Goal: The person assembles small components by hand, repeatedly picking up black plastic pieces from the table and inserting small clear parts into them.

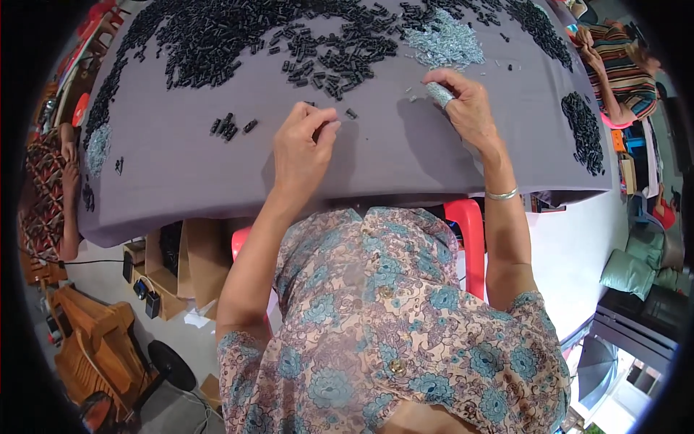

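Observation:
Over the grey cloth, my left hand (302,148) is closed, thumb and index finger brought together in a pinch. What lies between those fingertips is too small to make out. A short black cylinder (351,113) lies just beyond them. My right hand (473,112) is closed around a silvery, speckled clump (439,94) that resembles the small clear pieces nearby. A heap of these clear pieces (444,42) lies beyond it, a few strays beside my fingers. Several black cylinders (228,128) form a small group left of my left hand.
Large heaps of black cylinders (210,43) cover the far side of the cloth-covered table (390,163). Another black pile (582,134) lies at the right, and a small clear pile (97,150) at the left edge. Other people sit at both ends. Cardboard boxes (199,253) stand below.

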{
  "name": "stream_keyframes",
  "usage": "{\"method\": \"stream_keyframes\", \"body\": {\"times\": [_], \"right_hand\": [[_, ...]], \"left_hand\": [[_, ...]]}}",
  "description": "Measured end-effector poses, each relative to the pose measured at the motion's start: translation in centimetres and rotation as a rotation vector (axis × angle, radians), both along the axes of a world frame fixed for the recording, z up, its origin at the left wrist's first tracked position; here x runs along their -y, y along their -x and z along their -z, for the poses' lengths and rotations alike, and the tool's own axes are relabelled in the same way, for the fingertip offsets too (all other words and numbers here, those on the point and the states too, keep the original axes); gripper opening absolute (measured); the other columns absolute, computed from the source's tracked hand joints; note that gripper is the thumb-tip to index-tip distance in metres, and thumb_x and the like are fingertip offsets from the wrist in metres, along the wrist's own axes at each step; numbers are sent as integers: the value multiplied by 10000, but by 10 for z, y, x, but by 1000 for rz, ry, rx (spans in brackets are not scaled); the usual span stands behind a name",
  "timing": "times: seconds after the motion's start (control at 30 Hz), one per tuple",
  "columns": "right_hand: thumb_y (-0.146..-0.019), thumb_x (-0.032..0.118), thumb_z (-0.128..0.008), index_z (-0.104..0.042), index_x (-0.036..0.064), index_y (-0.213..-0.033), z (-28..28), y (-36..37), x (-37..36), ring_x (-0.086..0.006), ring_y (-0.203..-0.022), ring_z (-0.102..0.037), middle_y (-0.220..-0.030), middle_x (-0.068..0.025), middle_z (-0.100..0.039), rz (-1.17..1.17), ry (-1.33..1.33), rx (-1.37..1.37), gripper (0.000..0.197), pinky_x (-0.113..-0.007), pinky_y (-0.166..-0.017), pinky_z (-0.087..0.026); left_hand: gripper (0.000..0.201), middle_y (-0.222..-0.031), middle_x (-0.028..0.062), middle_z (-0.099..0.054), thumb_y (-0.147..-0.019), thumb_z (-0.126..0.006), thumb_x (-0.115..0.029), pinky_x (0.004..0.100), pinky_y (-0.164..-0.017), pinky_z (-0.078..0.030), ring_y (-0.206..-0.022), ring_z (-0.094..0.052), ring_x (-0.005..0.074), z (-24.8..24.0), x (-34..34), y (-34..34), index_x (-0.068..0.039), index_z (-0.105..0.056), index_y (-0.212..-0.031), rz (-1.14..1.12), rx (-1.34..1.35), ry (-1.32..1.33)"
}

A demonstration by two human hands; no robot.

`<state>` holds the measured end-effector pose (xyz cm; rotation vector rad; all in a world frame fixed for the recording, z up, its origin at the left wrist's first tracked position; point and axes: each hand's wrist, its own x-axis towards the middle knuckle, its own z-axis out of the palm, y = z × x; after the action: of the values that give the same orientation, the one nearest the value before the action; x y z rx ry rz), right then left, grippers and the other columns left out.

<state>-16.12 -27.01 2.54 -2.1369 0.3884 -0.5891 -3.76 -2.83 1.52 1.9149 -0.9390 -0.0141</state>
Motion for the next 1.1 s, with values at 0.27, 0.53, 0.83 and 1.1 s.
{"method": "stream_keyframes", "body": {"times": [0.27,0.53,0.83,1.1], "right_hand": [[-802,1,-598,-651,51,-965,-16,-35,-40,-199,-727,-625,-862,-92,-669,-115,100,81,178,-294,-660,-482],[-800,0,-607,-639,38,-974,-8,-71,-37,-239,-741,-614,-866,-87,-617,-344,349,76,181,-309,-650,-485],[-653,-6,-580,-618,32,-871,-12,-93,-43,-326,-797,-583,-847,-106,-566,-428,736,-113,225,-413,-684,-484],[-672,41,-641,-575,16,-822,-32,-67,-74,-259,-631,-581,-714,-113,-593,-379,292,-8,165,-360,-590,-479]], "left_hand": [[77,-819,-13,-570,-841,-637,-8,199,-607,-402,-692,-495,56,12,-9,-7,3,-660,-913,-10,-207,218],[144,-709,2,-578,-907,-619,-107,197,-513,-393,-587,-499,55,6,-14,-8,-4,-650,-1003,-53,-607,507],[137,-724,-8,-579,-903,-620,-107,188,-497,-395,-594,-518,50,10,-12,-7,-11,-652,-994,-51,-571,435],[166,-885,12,-573,-874,-628,-27,198,-590,-452,-735,-549,64,1,-13,-5,4,-639,-1037,68,-478,464]]}}
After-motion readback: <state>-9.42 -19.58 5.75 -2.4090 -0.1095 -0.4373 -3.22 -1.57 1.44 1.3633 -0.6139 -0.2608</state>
